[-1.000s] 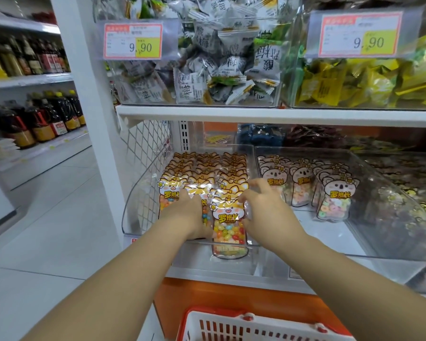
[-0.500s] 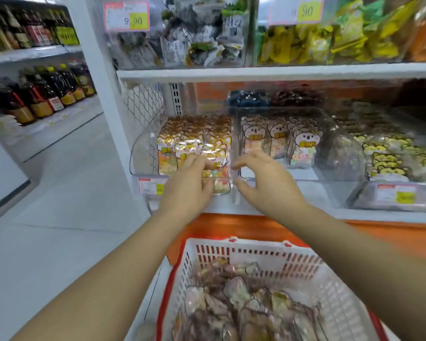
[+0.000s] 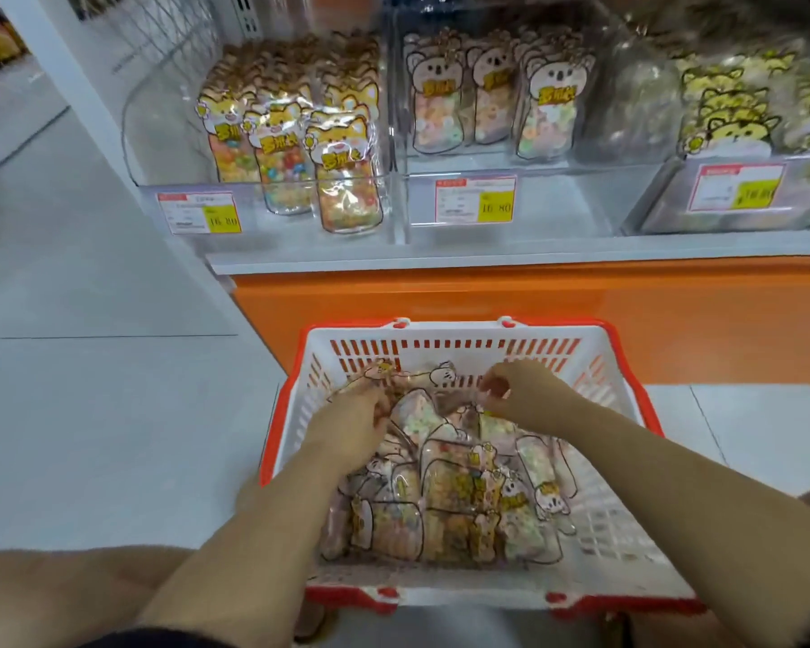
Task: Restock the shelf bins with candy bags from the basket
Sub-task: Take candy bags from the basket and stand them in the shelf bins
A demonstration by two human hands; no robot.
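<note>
**Hands dropped from the bin to the basket for more stock**

Half a second before, both hands had been up at the front row of the fox bin; now they were down inside the basket (image 3: 459,355), which sat on the floor (image 3: 90,413) just in front of the shelf (image 3: 487,254). The work had turned from placing to fetching.

The left hand (image 3: 347,427) was sunk among the candy bags (image 3: 445,498) toward the basket's far end. Its grip was curled down over the top of one candy bag (image 3: 384,367) with a fox print, though blur hid how firmly it held. Just beside it, the right hand (image 3: 524,395) had its grip nearly closed, thumb against fingertips, pinching what looked like the edge of another candy bag, also smeared by motion. A good heap lay in the basket, fox and koala prints mixed, so plenty was left to do.

Farther off, the fox bin (image 3: 160,133) stood packed, with its fox bags (image 3: 342,170) upright against the front wall, so that bin looked finished. The koala bin (image 3: 557,203) beside it showed bare floor ahead of its rows and seemed the likelier home for the next load.
</note>
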